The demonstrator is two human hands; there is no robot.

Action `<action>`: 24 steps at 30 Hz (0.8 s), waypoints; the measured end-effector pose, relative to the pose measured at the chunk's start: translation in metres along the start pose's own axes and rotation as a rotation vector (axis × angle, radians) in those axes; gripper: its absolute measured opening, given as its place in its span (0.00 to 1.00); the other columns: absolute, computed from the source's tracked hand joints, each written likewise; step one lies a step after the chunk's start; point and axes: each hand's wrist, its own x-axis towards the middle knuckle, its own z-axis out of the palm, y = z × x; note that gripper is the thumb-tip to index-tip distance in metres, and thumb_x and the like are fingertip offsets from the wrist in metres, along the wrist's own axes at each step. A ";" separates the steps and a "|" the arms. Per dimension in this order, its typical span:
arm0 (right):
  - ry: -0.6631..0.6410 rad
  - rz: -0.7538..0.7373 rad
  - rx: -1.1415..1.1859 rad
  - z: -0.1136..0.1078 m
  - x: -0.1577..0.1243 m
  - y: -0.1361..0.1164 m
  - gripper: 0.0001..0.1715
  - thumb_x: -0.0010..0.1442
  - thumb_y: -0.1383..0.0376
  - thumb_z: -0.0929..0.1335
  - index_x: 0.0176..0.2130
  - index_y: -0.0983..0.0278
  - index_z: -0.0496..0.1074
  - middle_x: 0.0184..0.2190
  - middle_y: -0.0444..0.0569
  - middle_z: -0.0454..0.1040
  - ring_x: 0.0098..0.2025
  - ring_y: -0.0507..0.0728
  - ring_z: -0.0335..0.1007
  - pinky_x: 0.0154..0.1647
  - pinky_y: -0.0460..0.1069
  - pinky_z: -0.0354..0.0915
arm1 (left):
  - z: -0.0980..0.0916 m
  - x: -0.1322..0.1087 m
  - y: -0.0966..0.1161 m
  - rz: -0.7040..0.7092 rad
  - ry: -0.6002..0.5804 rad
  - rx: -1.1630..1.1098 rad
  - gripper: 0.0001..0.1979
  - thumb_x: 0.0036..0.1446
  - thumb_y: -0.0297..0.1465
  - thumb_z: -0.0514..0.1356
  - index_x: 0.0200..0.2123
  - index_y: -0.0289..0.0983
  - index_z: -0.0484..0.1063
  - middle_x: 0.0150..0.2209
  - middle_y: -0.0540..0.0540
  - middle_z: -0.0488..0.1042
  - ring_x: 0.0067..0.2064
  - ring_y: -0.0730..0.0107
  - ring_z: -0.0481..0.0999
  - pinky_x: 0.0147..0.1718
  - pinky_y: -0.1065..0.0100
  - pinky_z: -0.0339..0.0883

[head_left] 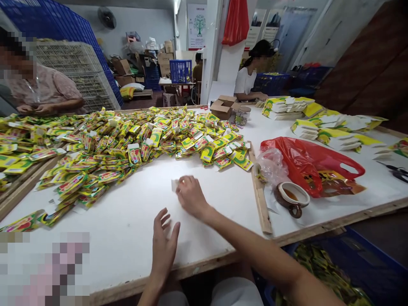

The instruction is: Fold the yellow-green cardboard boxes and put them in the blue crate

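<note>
My right hand (192, 197) is closed with bent fingers on a small carton (174, 185), just above the white tabletop (127, 238). Only a pale end of that carton shows past the fingers; the rest is hidden. Lower and to the left, my left hand (164, 244) holds nothing, its thumb and fingers apart. Beyond both hands spreads a big heap of small yellow, green and red cartons (156, 138), many with white end flaps sticking out.
A wooden strip (262, 204) divides the table on my right. Past it are a red plastic bag (306, 157), a brown cup (291, 197) of liquid, stacks of flat yellow cartons (283, 106) and scissors (400, 173). A blue crate (366, 255) stands below. Co-workers sit across the table.
</note>
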 end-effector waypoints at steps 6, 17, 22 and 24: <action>0.163 0.214 0.521 -0.006 -0.081 -0.039 0.07 0.56 0.72 0.67 0.35 0.61 0.73 0.39 0.50 0.66 0.45 0.59 0.62 0.47 0.54 0.62 | 0.008 -0.005 0.008 -0.021 -0.131 -0.165 0.19 0.59 0.33 0.54 0.52 0.42 0.53 0.45 0.41 0.72 0.47 0.62 0.73 0.41 0.63 0.68; 0.316 0.398 0.770 -0.014 -0.110 -0.018 0.09 0.59 0.69 0.63 0.39 0.60 0.71 0.44 0.50 0.67 0.46 0.57 0.66 0.42 0.50 0.66 | 0.016 -0.009 0.023 -0.027 -0.248 -0.290 0.16 0.56 0.34 0.59 0.45 0.42 0.57 0.44 0.45 0.73 0.40 0.69 0.74 0.40 0.67 0.66; 0.209 0.450 0.905 -0.007 -0.125 -0.004 0.08 0.58 0.67 0.65 0.40 0.60 0.64 0.36 0.46 0.71 0.39 0.56 0.68 0.40 0.50 0.65 | 0.012 -0.002 0.026 0.022 -0.289 -0.282 0.16 0.56 0.33 0.59 0.45 0.42 0.56 0.46 0.44 0.71 0.40 0.70 0.73 0.39 0.67 0.65; 0.175 0.472 1.025 0.000 -0.131 0.000 0.08 0.59 0.66 0.65 0.41 0.60 0.62 0.33 0.45 0.71 0.35 0.54 0.68 0.38 0.49 0.65 | 0.014 -0.005 0.021 0.003 -0.313 -0.283 0.15 0.56 0.34 0.59 0.44 0.41 0.57 0.45 0.44 0.70 0.39 0.69 0.73 0.39 0.67 0.66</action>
